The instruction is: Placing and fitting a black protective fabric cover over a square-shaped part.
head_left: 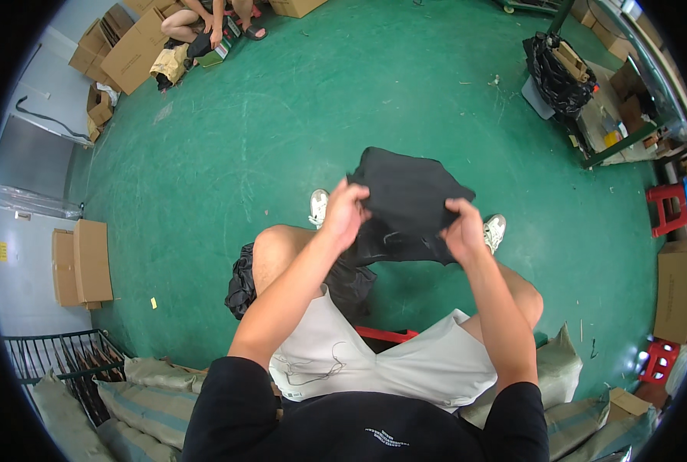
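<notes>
A black piece of cloth (409, 185) is stretched out in front of me, above the floor between my feet. My left hand (346, 212) pinches its left edge, thumb on top. At its right edge my right hand (465, 229) grips it the same way, slightly blurred. The lower part of the cloth folds down and looks darker and shinier; whether it is a garment or a bag I cannot tell. More crumpled black material (242, 285) lies beside my left knee, and some hangs below the cloth between my legs. A few loose dark threads (324, 368) rest on my light shorts.
Stuffed woven sacks (147, 400) lie behind me on both sides. Cardboard boxes (89, 262) stand at the left wall. Another person (212, 27) sits at the far left among boxes. On the right are a bin with a black liner (555, 77), a metal rack and red stools (667, 209).
</notes>
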Motion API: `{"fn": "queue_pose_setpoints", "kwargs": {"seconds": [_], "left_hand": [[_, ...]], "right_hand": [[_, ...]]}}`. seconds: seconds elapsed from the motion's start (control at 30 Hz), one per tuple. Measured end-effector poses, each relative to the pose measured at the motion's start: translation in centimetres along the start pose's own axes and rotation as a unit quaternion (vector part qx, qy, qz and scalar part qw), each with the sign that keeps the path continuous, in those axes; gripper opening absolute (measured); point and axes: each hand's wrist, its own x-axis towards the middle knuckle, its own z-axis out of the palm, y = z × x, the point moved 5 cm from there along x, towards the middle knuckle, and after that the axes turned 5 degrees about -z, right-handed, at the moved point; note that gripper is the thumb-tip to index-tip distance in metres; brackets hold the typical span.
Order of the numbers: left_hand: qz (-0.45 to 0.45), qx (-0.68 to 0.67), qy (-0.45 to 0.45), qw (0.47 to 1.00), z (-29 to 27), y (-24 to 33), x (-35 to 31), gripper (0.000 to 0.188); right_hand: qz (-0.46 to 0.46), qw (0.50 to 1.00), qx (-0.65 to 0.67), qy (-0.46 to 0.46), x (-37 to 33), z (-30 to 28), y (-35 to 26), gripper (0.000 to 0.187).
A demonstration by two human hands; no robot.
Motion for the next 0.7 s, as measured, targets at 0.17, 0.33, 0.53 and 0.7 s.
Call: {"fn": "queue_pose_setpoints", "kwargs": {"seconds": [0.17, 0.33, 0.53, 0.7], "left_hand": [[-0.194, 0.015, 0.169, 0.966, -7.2, -11.4, -3.3, 0.017], [-0.202, 0.085, 0.23, 0.948, -9.5, -14.8, -4.2, 0.019], [-0.271, 0.238, 0.255, 0.897, -11.7, -18.4, -5.0, 0.023], [-0.343, 0.209, 0.212, 0.891, -10.7, -20.5, -6.4, 0.028]], "right_hand": [[0.163, 0.977, -0.079, 0.113, -3.7, -7.1, 9.4, 0.017], [0.241, 0.949, -0.176, 0.104, -4.8, -9.7, 13.2, 0.019], [0.259, 0.898, -0.333, 0.125, -4.1, -13.2, 15.0, 0.029], [0.225, 0.909, -0.31, 0.165, -3.2, -14.7, 14.3, 0.03]]}}
